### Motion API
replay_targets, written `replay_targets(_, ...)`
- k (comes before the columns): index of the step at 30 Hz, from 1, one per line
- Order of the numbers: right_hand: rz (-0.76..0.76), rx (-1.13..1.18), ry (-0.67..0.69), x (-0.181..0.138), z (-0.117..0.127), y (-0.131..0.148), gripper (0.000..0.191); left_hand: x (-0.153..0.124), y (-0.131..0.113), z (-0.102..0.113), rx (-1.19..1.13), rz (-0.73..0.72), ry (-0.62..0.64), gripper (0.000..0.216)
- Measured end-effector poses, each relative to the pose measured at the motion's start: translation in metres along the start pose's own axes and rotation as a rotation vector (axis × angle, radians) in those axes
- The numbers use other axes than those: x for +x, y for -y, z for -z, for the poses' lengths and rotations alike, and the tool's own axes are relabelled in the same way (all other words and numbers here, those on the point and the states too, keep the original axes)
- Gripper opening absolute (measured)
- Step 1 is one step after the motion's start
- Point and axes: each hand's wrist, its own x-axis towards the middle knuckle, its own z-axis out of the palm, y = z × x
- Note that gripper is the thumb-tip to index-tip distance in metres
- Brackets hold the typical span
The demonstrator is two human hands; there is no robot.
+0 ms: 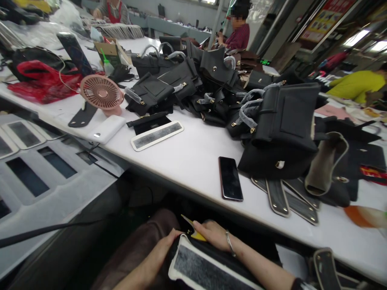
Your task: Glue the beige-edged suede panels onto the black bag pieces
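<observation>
On my lap lies a black handbag body [248, 264], with a white-edged panel with a dark grey middle [205, 266] on the side facing me. My left hand [159, 251] grips the bag's near-left corner, the thumb pressed at the panel's white edge. My right hand [211, 233] is closed around a flat, pointed yellow tool [198, 235]; its exact kind cannot be made out. The tool's tip points up and left, beside small gold-coloured fittings [189, 231] at the bag's edge. The far side of the bag is hidden by my hands.
A white table [193, 161] runs in front of me, bearing a phone [230, 178], a similar panel [157, 135], a pink fan [102, 94] and piled black handbags [284, 121]. Straps [278, 197] overhang near its edge. Co-workers [238, 30] sit beyond.
</observation>
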Motion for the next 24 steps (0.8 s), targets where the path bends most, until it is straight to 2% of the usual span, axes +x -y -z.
replay_targets(4,0.000,-0.023,-0.034,0.004,-0.002,0.000,0.077,-0.014,-0.019,-0.004,0.080,-0.181,-0.077,0.052)
replay_targets(8,0.022,-0.048,-0.120,0.005,0.000,-0.002,0.078,-0.026,-0.034,-0.012,0.040,-0.166,-0.059,0.052)
replay_targets(12,0.065,-0.143,-0.297,-0.003,0.017,0.002,0.077,-0.026,-0.035,-0.014,0.059,-0.183,-0.076,0.053)
replay_targets(15,0.190,-0.267,-0.362,-0.016,0.033,0.014,0.075,-0.023,-0.031,-0.012,0.057,-0.201,-0.078,0.052)
replay_targets(18,0.381,-0.441,-0.360,-0.026,0.048,0.035,0.072,-0.021,-0.028,-0.012,0.028,-0.217,-0.066,0.050)
replay_targets(22,0.572,-0.699,-0.333,-0.022,0.063,0.073,0.066,-0.018,-0.019,-0.014,-0.047,-0.301,-0.077,0.044)
replay_targets(24,0.646,-0.814,-0.310,-0.016,0.070,0.091,0.066,-0.016,-0.012,-0.016,-0.128,-0.354,-0.111,0.053)
